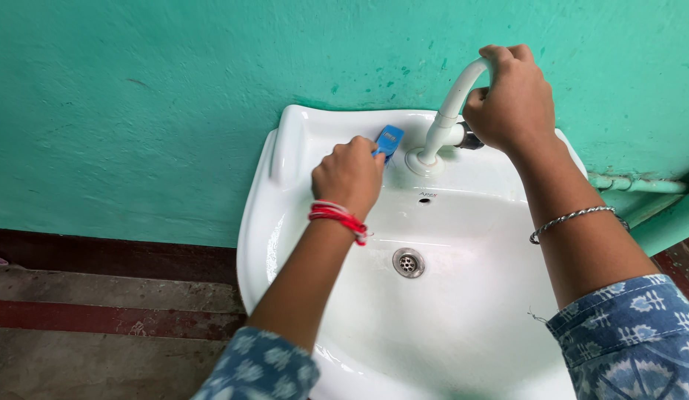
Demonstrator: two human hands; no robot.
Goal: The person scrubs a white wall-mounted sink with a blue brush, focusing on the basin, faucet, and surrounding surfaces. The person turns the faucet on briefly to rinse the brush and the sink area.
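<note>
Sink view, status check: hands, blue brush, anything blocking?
Left hand shut on blue brush, bristle end on the sink ledge near the tap base. Right hand gripping the white tap spout. Nothing in the way.

Soft, even daylight fills the scene, bright but not harsh. The glossy white ceramic washbasin (463,326) throws back pale streaks of glare along its left inner wall and near rim. Faint shadows sit under the curved white plastic tap (449,111) and beneath both forearms. The rough teal painted wall (137,96) is lit flatly, dimming slightly toward the far left. Focus is crisp in the centre; the blue patterned sleeves (633,333) at the near edge go a little soft.
</note>
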